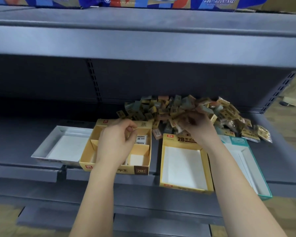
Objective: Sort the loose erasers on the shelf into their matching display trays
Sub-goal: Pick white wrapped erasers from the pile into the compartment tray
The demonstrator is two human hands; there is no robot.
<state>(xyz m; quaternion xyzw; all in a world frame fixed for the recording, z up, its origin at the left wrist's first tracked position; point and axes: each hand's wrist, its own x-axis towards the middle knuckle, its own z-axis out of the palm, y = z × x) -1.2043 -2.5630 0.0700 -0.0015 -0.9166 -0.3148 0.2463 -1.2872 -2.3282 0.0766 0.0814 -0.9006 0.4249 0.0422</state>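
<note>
grey shelf — right hand grips erasers

This is a shop aisle. Grey metal shelving of the retail kind fills the view, with a slotted upright at 11 o'clock for hanging shelves at different heights. Printed cardboard display trays sit at the shelf's front edge, and behind them, at 1 o'clock, lies a heap of small wrapped erasers. At 12 o'clock a drinks carton printed with pack sizes stands on the shelf above.
</note>
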